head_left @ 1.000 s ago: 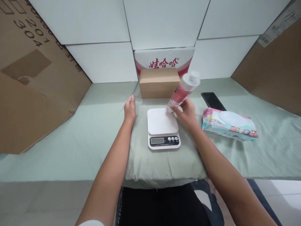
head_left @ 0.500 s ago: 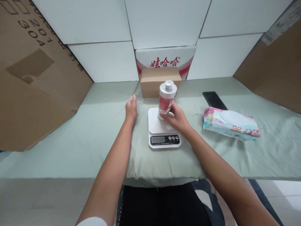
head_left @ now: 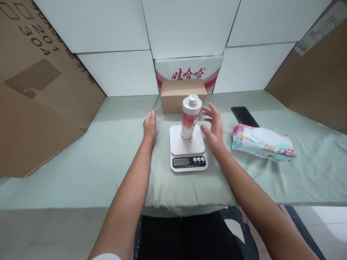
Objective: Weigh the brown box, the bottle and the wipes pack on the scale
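A white kitchen scale [head_left: 187, 148] lies on the green cloth, its display and buttons towards me. On its platform stands a silver and pink bottle [head_left: 190, 119] with a white cap, upright. Just right of the bottle is my right hand [head_left: 213, 128], fingers spread and apart from it, holding nothing. My left hand [head_left: 150, 125] rests on the cloth left of the scale, loosely closed, with nothing visible in it. Its fingers are partly hidden from me.
Behind the bottle sits a small brown box [head_left: 183, 95], with a white and red carton [head_left: 189, 68] at the back. To the right lie a pack of wipes [head_left: 262, 142] and a black phone [head_left: 244, 116]. Large cardboard flaps stand at left [head_left: 46, 108] and right [head_left: 317, 79].
My right hand has let go of the bottle and moved to its right, fingers opening. The bottle stays on the scale. My left hand has hardly moved.
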Action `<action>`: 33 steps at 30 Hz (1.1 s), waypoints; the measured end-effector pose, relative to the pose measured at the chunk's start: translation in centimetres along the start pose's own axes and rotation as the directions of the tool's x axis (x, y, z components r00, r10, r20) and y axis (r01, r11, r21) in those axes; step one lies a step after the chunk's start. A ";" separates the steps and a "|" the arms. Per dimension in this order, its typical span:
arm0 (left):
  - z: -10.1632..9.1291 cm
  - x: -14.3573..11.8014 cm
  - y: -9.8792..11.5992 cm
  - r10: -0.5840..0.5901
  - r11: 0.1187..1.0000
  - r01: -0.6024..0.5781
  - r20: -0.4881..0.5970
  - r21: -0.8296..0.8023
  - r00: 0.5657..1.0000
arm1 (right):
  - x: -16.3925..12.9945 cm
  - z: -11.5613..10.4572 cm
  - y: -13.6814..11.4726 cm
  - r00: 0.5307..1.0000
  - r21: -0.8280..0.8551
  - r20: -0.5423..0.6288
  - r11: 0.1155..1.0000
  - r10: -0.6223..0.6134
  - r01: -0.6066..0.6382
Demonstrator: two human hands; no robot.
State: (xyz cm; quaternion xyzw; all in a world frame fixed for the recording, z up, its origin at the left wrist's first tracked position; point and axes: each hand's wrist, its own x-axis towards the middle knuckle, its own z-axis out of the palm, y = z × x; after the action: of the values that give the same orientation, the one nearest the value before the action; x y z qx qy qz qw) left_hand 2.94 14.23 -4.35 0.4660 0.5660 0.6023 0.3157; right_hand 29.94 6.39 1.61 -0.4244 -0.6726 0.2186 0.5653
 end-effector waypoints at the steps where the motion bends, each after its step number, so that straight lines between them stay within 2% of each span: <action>1: 0.0 0.0 0.1 0.001 1.000 -0.001 0.003 -0.001 1.000 | 0.2 -0.3 0.4 0.998 -0.009 -0.065 1.000 0.016 -0.017; 3: 0.0 -0.1 0.2 0.001 1.000 -0.001 0.012 -0.001 1.000 | 0.6 -0.8 1.5 0.980 0.005 -0.186 0.997 0.073 -0.073; 5: 0.0 -0.2 0.4 -0.006 1.000 0.006 0.027 0.000 1.000 | 1.0 -1.2 2.8 0.956 0.072 -0.246 0.986 0.162 -0.149; 8: 0.1 -0.2 0.5 -0.019 1.000 0.019 0.042 -0.007 0.999 | 1.5 -1.4 4.6 0.925 0.155 -0.230 0.950 0.302 -0.272; 11: 0.1 0.0 0.2 -0.015 1.000 0.016 0.056 -0.024 0.998 | 1.7 -1.2 5.7 0.899 0.176 -0.223 0.923 0.376 -0.342; 22: 0.0 0.4 0.0 -0.014 1.000 0.015 0.077 -0.022 0.997 | 2.0 -0.8 7.3 0.847 0.254 -0.263 0.880 0.461 -0.400; 28: 0.0 0.2 0.3 -0.025 1.000 0.026 0.081 -0.009 0.996 | 2.1 -1.0 8.6 0.895 0.154 -0.195 0.914 0.401 -0.375; 33: 0.0 0.0 0.6 -0.031 0.999 0.033 0.088 -0.022 0.996 | 2.1 -0.8 8.1 0.882 0.231 -0.168 0.887 0.440 -0.399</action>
State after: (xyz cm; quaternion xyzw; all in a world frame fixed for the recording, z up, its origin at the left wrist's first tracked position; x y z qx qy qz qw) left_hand 3.06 14.15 -3.81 0.4793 0.5518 0.5828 0.3551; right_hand 33.30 12.36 -3.31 -0.5258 -0.4751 0.3519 0.6115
